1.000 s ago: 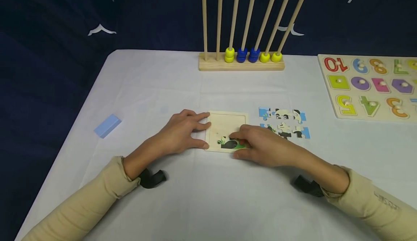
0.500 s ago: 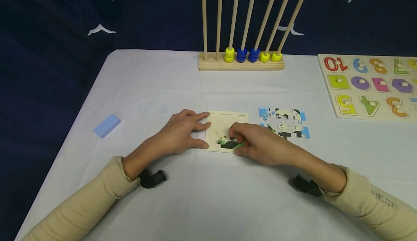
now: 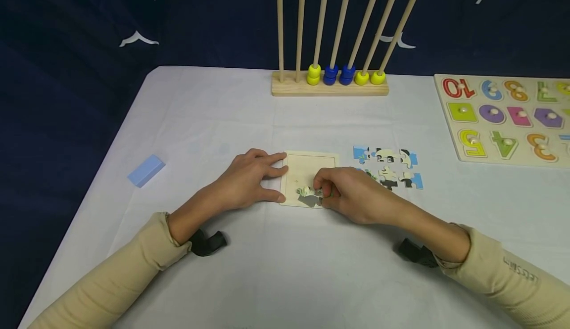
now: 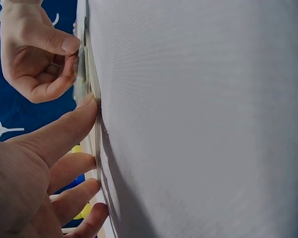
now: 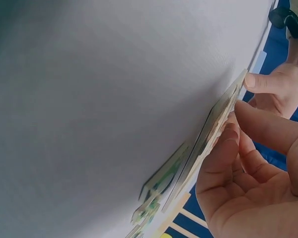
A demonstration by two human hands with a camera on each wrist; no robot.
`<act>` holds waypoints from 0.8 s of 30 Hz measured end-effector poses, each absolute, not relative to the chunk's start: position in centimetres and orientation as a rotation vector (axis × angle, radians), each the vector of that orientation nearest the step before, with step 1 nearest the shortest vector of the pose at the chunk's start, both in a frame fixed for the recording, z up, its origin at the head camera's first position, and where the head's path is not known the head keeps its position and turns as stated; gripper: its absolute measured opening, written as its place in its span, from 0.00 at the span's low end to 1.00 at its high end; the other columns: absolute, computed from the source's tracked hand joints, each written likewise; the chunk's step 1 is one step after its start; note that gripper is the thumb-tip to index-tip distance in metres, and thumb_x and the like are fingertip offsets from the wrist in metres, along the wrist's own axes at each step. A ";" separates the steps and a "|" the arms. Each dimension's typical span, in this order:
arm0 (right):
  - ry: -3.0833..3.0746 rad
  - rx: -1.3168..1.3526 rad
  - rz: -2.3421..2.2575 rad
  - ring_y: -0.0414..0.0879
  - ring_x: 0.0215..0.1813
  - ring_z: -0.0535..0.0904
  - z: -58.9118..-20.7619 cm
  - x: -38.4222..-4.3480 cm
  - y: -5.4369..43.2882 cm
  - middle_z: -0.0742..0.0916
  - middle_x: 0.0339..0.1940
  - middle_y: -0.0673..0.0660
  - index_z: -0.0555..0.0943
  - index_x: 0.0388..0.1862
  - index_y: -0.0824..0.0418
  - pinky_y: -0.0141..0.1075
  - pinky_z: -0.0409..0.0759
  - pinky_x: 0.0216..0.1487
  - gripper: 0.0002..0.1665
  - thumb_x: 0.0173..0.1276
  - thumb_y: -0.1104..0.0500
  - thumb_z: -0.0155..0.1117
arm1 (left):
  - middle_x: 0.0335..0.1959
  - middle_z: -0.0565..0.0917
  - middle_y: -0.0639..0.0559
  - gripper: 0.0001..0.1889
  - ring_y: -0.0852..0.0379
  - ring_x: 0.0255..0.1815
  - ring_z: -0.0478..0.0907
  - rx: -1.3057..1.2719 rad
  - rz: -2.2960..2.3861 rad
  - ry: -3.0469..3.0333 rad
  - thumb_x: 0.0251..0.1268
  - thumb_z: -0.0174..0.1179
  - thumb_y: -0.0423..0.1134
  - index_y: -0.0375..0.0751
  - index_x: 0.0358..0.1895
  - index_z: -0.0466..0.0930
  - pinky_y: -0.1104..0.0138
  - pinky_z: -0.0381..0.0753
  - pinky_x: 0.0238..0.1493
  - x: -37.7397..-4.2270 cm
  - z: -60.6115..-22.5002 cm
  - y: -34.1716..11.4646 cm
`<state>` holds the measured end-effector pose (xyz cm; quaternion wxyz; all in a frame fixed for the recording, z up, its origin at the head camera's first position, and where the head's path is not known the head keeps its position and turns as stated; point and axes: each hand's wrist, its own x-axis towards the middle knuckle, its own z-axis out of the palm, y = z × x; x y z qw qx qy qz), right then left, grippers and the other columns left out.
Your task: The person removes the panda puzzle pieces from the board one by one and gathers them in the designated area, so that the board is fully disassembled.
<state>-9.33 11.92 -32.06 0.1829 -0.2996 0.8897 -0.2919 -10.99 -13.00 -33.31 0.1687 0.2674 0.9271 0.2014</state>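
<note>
A shallow wooden puzzle tray (image 3: 307, 168) lies on the white table. My left hand (image 3: 247, 180) rests at its left edge, fingers spread, with thumb and fingertips touching the rim. Over the tray's lower right part, my right hand (image 3: 360, 198) pinches panda puzzle pieces (image 3: 308, 200) between thumb and curled fingers; they are tilted and catch the light. The fingers hide their right end. In the left wrist view, the left thumb (image 4: 74, 124) presses the tray's edge. Several loose panda puzzle pieces (image 3: 388, 157) lie just right of the tray, partly behind the right hand.
A bead stacker (image 3: 329, 90) with upright wooden rods stands at the back of the table. To the right lies a number-and-shape peg board (image 3: 476, 126). A blue block (image 3: 146, 170) is on the left. Dark cloth (image 3: 213, 32) hangs behind the table.
The right index finger drew back from the panda pieces, then curled in to pinch them. The pieces lay flat before and are now tilted up. The left hand has stayed still.
</note>
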 end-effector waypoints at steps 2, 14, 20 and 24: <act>2.514 -0.843 -0.816 0.42 0.33 0.74 -32.1 -9.3 11.9 0.79 0.28 0.47 0.80 0.41 0.59 0.38 0.74 0.38 0.14 0.58 0.69 0.73 | 0.75 0.64 0.53 0.34 0.46 0.70 0.61 0.762 0.569 2.635 0.56 0.72 0.52 0.45 0.67 0.75 0.45 0.58 0.66 -11.0 -33.3 -13.0; 2.569 -0.860 -0.700 0.43 0.35 0.71 -32.3 -8.8 11.5 0.76 0.30 0.49 0.81 0.43 0.59 0.38 0.70 0.37 0.14 0.59 0.63 0.75 | 0.75 0.63 0.54 0.34 0.46 0.70 0.61 0.760 0.568 2.633 0.57 0.72 0.53 0.45 0.67 0.75 0.45 0.57 0.66 -11.0 -33.3 -13.0; 2.555 -0.869 -0.739 0.44 0.36 0.71 -32.4 -8.8 11.6 0.77 0.32 0.49 0.81 0.43 0.59 0.39 0.71 0.38 0.14 0.59 0.67 0.73 | 0.75 0.64 0.53 0.34 0.45 0.70 0.61 0.766 0.574 2.635 0.56 0.72 0.52 0.45 0.67 0.75 0.45 0.58 0.66 -11.0 -33.3 -13.0; 2.530 -0.872 -0.791 0.45 0.36 0.72 -32.3 -8.9 11.7 0.77 0.33 0.50 0.80 0.43 0.59 0.39 0.72 0.39 0.15 0.59 0.68 0.73 | 0.75 0.64 0.53 0.34 0.46 0.70 0.61 0.770 0.561 2.634 0.57 0.72 0.52 0.45 0.67 0.75 0.45 0.58 0.66 -11.0 -33.3 -12.9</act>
